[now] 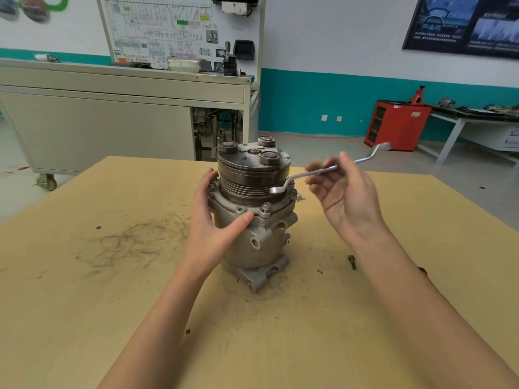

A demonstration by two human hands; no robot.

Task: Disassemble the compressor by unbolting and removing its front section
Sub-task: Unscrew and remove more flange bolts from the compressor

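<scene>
The grey metal compressor stands upright on the wooden table, its dark pulley and clutch front section on top. My left hand grips the compressor's flange from the left, thumb across the front rim. My right hand pinches a silver offset ring wrench between thumb and fingers. The wrench's lower ring end sits by a flange bolt at the right side. Another bolt stands raised on the front of the flange.
A loose bolt lies on the table to the right of the compressor. Dark scuff marks cover the table's left part. Beyond the table stand a grey cabinet on wheels, a red cabinet and a workbench at the right.
</scene>
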